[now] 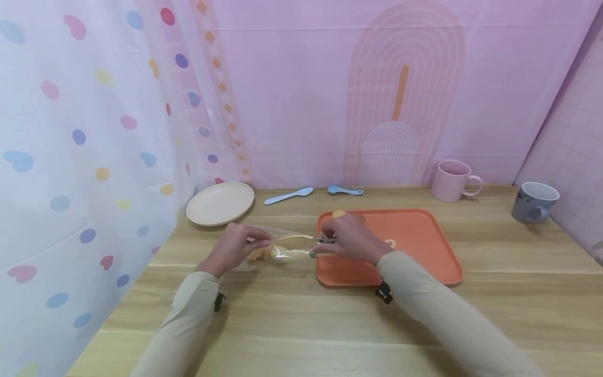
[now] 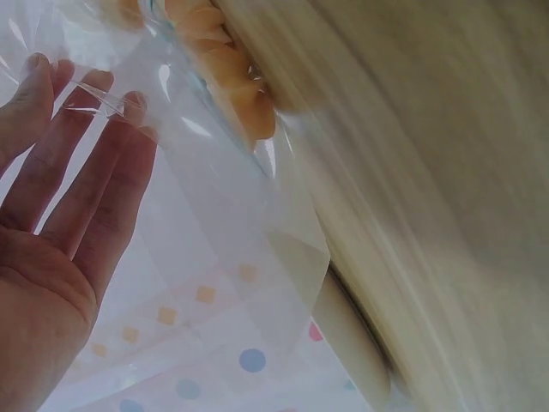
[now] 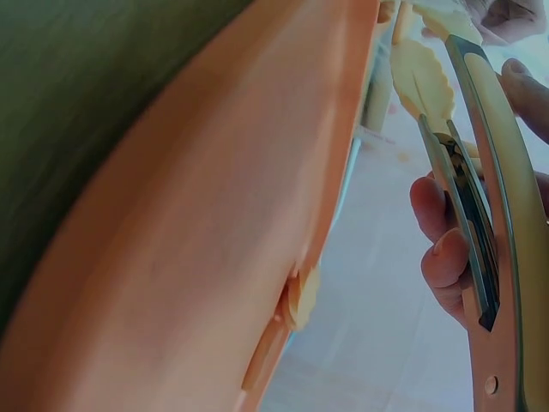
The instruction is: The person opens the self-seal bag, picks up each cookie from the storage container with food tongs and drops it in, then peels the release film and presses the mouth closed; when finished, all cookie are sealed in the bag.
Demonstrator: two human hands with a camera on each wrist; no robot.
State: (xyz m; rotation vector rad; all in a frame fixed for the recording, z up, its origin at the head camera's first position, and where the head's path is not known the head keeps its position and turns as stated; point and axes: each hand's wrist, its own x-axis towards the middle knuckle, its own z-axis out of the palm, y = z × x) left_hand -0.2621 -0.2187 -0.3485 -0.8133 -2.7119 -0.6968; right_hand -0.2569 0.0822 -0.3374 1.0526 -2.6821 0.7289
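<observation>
My left hand [image 1: 234, 247] pinches the upper film of a clear plastic bag [image 2: 214, 184] between thumb and fingertips. Scalloped orange-tan snack pieces [image 2: 227, 73] lie in the bag, low against the table side. My right hand [image 1: 350, 238] grips a pair of tongs [image 3: 502, 163] with metal arms and cream scalloped tips [image 3: 422, 81]. The tong tips are spread apart and reach left into the bag, with the film overlapping them in the head view. Below the right hand is an orange tray [image 1: 426, 251], bearing a small pale ring [image 1: 390, 243] and a tan piece [image 3: 302, 299] near its edge.
A cream plate [image 1: 220, 204] sits at the back left. Behind the hands lie a light blue spoon [image 1: 288, 196] and a shorter blue measuring spoon [image 1: 345, 190]. A pink mug [image 1: 449, 181] and a grey-blue mug [image 1: 532, 203] stand at the right. Curtains hang along the table's back and left.
</observation>
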